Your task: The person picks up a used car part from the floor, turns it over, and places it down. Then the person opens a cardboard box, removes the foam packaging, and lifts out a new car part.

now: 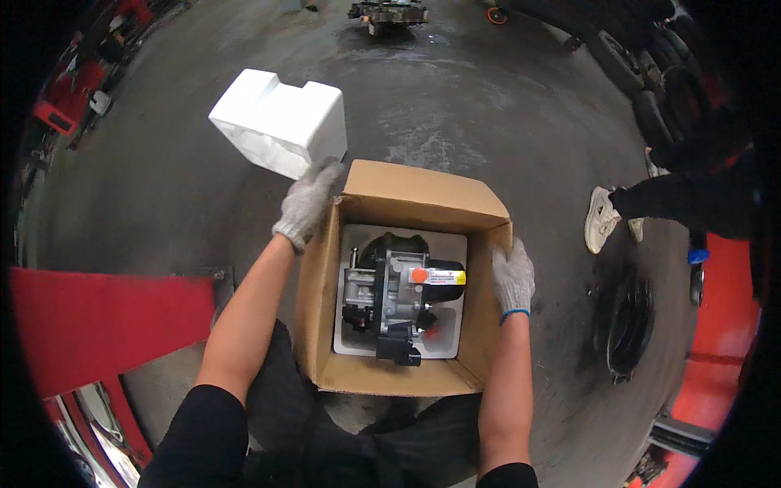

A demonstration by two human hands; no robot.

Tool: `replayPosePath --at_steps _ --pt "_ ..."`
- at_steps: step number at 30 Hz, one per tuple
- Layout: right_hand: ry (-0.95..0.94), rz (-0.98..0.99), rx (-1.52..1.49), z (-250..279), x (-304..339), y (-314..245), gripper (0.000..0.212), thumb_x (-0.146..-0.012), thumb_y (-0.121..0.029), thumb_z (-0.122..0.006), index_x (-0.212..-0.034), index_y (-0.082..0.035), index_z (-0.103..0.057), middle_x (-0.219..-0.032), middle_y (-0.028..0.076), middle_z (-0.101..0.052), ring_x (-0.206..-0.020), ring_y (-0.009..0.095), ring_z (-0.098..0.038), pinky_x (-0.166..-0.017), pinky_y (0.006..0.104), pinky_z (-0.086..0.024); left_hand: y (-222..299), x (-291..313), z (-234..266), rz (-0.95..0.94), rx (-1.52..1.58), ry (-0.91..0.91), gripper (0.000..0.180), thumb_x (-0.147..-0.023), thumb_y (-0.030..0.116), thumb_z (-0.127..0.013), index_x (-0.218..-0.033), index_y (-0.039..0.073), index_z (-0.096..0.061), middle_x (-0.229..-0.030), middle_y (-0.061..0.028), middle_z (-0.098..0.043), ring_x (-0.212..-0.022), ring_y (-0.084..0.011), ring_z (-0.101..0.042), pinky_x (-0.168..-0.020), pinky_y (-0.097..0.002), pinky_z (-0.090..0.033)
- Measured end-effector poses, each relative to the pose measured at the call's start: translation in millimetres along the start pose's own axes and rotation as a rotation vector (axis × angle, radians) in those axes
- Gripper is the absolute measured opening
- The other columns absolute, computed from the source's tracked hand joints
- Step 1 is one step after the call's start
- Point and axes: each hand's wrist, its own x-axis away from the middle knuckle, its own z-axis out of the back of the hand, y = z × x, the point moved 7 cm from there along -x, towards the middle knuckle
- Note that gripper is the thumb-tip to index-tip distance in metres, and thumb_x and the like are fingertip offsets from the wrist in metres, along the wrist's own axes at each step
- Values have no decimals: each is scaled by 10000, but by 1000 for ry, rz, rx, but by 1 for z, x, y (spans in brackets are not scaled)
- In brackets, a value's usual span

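An open cardboard box [419,183] stands between my legs. Inside it a metal-and-black mechanical unit [396,285], with an orange dot and a label on it, rests in a white foam tray [351,345]. My left hand [305,203], in a grey knit glove, is beside the box's far left corner with its fingers stretched out. Just past those fingers a white foam block [281,114] sits on the floor; whether they touch it I cannot tell. My right hand [512,281], gloved the same way, grips the box's right wall.
A person's shoe [602,220] is on the floor to the right. Beyond it lie a black ring-shaped part [630,325] and stacked tyres [651,122]. A red panel [106,325] juts in at the left. Machinery parts [390,15] lie at the far end.
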Motion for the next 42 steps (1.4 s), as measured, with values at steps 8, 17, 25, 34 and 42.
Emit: replayPosePath --at_steps 8,17,25,34,42 --pt "38 10 -25 5 10 -2 489 -940 -376 -612 -1320 -70 -590 -1201 240 -691 -1137 429 -646 -944 501 -505 32 25 -25 -36 -437 -157 930 -776 641 -623 -1510 94 -461 -1424 -207 -589 -1324 -365 -554 -1109 -408 -415" --pt "110 49 -51 8 11 -2 476 -940 -362 -617 -1310 -62 -605 -1217 215 -697 -1146 407 -651 -958 478 -504 28 24 -26 -37 -449 -149 943 -773 643 -618 -1501 64 -459 -1409 -218 -595 -1287 -361 -587 -1077 -410 -445" --pt "85 24 -44 10 14 -8 512 -940 -368 -610 -1349 -60 -594 -1230 222 -694 -1169 396 -649 -974 454 -494 25 23 -25 -23 -328 -69 824 -873 616 -550 -1484 66 -490 -1429 -203 -583 -1311 -357 -565 -1102 -411 -419" --pt "78 24 -27 4 8 -1 507 -931 -388 -620 -1323 -67 -609 -1212 221 -698 -1155 400 -651 -955 470 -499 13 16 -23 80 -176 -48 771 -899 632 -515 -1405 55 -585 -1364 -192 -631 -1294 -334 -577 -1109 -391 -405" --pt "43 -35 33 9 11 -10 500 -928 -422 -622 -1297 -85 -621 -1193 225 -700 -1140 420 -649 -950 489 -506 12 20 -22 230 -272 -48 768 -857 652 -560 -1292 26 -656 -1248 -236 -675 -1213 -353 -618 -1050 -408 -446"
